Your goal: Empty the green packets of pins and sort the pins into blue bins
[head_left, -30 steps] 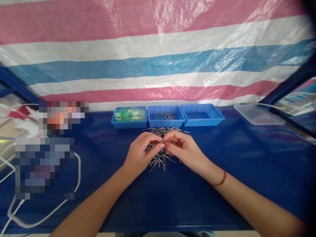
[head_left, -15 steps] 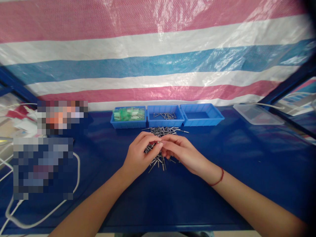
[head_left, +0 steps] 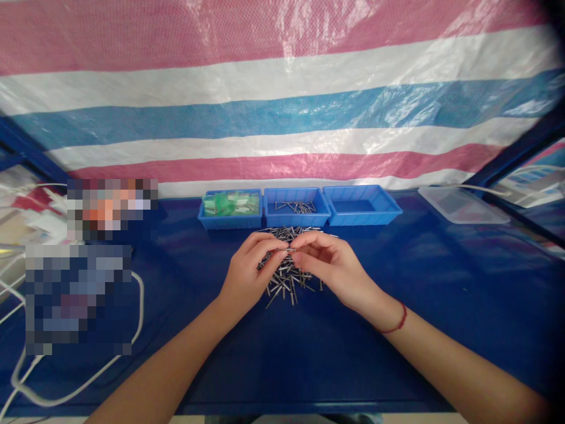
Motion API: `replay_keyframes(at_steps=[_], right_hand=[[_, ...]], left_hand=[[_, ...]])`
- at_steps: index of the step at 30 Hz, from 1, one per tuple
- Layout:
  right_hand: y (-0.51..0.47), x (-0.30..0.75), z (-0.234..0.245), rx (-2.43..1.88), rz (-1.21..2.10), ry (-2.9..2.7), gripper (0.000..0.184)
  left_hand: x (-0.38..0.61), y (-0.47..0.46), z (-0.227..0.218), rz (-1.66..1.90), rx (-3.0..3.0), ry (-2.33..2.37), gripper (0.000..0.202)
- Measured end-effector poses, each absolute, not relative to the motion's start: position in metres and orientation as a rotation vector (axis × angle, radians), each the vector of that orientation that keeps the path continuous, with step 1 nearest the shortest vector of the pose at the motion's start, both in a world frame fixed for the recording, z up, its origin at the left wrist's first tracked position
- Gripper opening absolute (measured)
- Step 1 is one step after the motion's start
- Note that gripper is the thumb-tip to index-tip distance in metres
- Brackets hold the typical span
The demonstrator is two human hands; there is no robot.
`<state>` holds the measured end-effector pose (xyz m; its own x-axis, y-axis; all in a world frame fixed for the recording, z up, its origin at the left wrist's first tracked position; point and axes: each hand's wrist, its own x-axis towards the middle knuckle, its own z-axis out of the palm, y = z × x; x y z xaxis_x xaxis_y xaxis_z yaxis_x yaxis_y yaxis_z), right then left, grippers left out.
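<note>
A loose pile of small metal pins (head_left: 286, 277) lies on the blue table (head_left: 441, 282) just in front of three blue bins. My left hand (head_left: 249, 274) and my right hand (head_left: 329, 265) hover over the pile, fingertips meeting. Both pinch one thin metal pin (head_left: 286, 250) between thumb and forefinger, held level a little above the pile. A red string circles my right wrist.
At the back stand three blue bins: the left bin (head_left: 230, 209) holds green and clear pieces, the middle bin (head_left: 295, 207) a few pins, the right bin (head_left: 361, 205) looks bare. A clear lid (head_left: 461, 205) lies far right. White cable (head_left: 88, 377) loops at left.
Both hands dipped into the pile half a second ago and have since risen slightly, again pinching a pin between the fingertips.
</note>
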<state>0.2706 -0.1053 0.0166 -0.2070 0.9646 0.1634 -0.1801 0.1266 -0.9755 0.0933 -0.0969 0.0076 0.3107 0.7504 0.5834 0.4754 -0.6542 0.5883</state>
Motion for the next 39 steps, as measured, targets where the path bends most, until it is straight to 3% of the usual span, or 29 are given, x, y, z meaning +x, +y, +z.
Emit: replay_keyframes(at_steps=[17, 21, 24, 27, 30, 34, 39], right_hand=[[-0.113, 0.276, 0.021, -0.95, 0.95, -1.74, 0.011], [-0.097, 0.288, 0.023, -1.037, 0.53, -1.707, 0.01], [-0.072, 0.301, 0.019, -1.109, 0.117, -1.683, 0.014], [-0.048, 0.312, 0.011, -1.135, -0.05, -1.807, 0.02], [-0.039, 0.316, 0.005, -1.189, -0.111, -1.966, 0.027], [-0.05, 0.314, 0.008, -1.203, -0.158, -1.947, 0.02], [-0.067, 0.314, 0.014, -1.192, 0.079, -2.056, 0.015]], left_hand=[[0.093, -0.1, 0.01, 1.012, 2.444, 1.033, 0.02], [0.094, -0.099, 0.01, 1.099, 2.394, 1.172, 0.031], [0.094, -0.098, 0.01, 1.082, 2.376, 1.195, 0.03], [0.094, -0.097, 0.009, 1.036, 2.393, 1.215, 0.028], [0.093, -0.096, 0.006, 0.991, 2.418, 1.251, 0.028], [0.09, -0.092, 0.002, 0.951, 2.444, 1.341, 0.028], [0.086, -0.085, -0.003, 0.867, 2.489, 1.396, 0.021]])
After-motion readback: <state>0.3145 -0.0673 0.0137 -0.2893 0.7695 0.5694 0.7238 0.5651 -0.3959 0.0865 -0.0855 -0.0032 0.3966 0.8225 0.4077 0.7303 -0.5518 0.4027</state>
